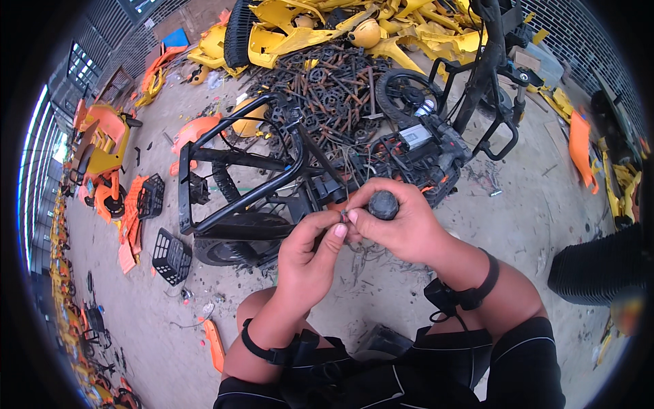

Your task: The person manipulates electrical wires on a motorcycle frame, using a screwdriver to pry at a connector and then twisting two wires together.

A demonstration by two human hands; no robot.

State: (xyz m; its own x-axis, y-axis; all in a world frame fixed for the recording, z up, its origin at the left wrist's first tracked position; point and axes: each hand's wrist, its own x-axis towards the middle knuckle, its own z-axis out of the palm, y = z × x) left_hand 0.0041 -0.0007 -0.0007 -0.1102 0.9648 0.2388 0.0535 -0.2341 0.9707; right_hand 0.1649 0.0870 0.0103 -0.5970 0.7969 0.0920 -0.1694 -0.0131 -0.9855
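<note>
At ten o'clock we are facing a black tubular metal frame [248, 198]. Our right hand [407, 230] is cradling a dark, rounded, handle-like object [383, 204] at three o'clock and — with our left hand [308, 258] — fingertip-pinching a tiny, indistinct piece [344, 215] at centre; this divided grip may be risking a drop.

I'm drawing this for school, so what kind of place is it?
Probably an indoor bike scrapyard or repair workshop: there's a black bike frame, a heap of rusty metal parts, and a big pile of yellow panels.
</note>
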